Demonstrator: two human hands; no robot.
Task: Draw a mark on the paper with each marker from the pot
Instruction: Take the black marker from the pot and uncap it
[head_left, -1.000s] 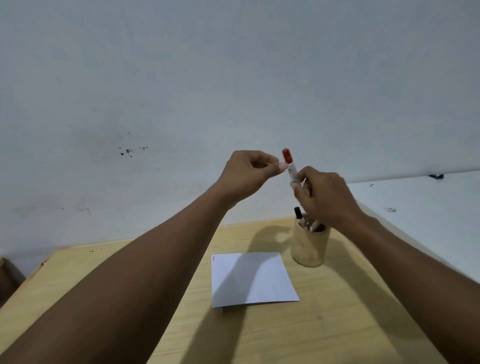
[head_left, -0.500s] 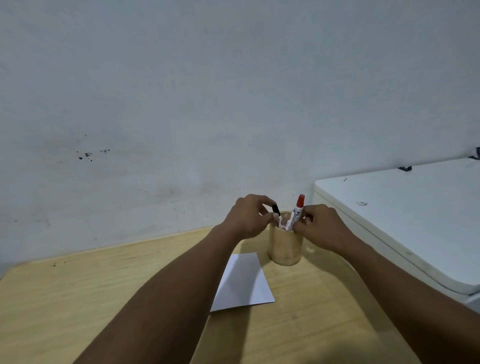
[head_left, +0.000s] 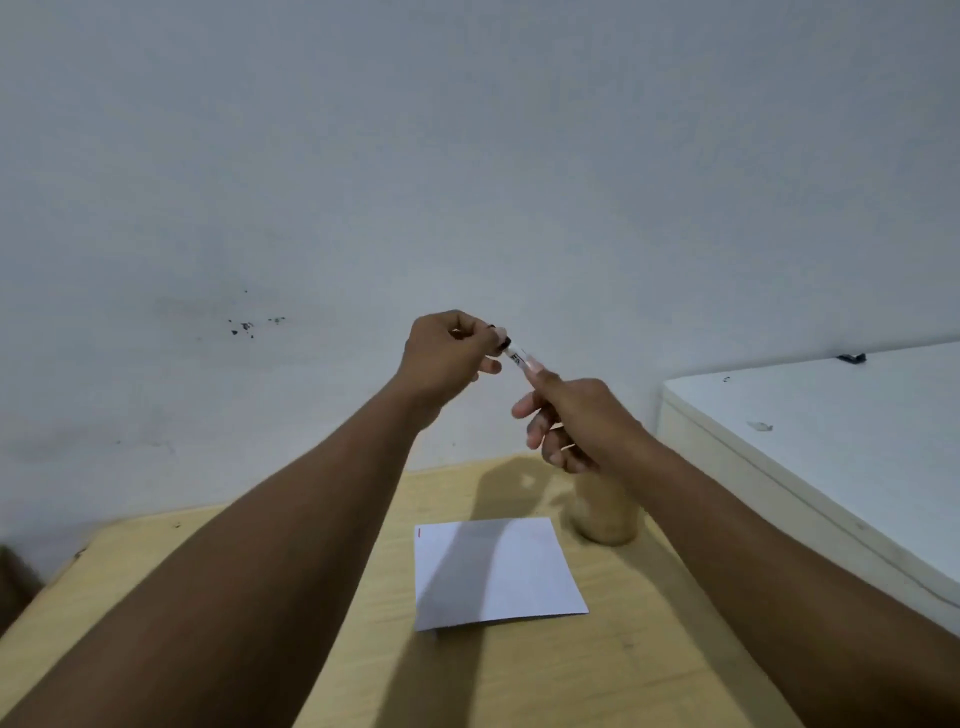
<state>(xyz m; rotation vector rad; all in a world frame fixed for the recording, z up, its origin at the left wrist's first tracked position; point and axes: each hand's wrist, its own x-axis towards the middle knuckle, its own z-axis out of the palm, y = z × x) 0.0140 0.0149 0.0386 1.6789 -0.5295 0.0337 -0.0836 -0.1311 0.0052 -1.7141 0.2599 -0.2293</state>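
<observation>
Both hands are raised in front of the wall, holding one black-capped marker (head_left: 515, 356) between them. My left hand (head_left: 447, 358) pinches its black cap end. My right hand (head_left: 571, 421) grips the white barrel lower down. Below them a white sheet of paper (head_left: 498, 571) lies on the wooden table (head_left: 623, 665), with a short red mark (head_left: 418, 532) at its top left corner. The tan pot (head_left: 605, 514) stands just right of the paper; my right hand and wrist hide its top and contents.
A white cabinet or appliance top (head_left: 831, 441) rises at the right, beside the table. The grey wall (head_left: 467, 182) stands close behind. The table's left corner is at the lower left.
The red marker went down into the pot. My left hand took a black marker from the pot, and both hands have lifted it above the table.
</observation>
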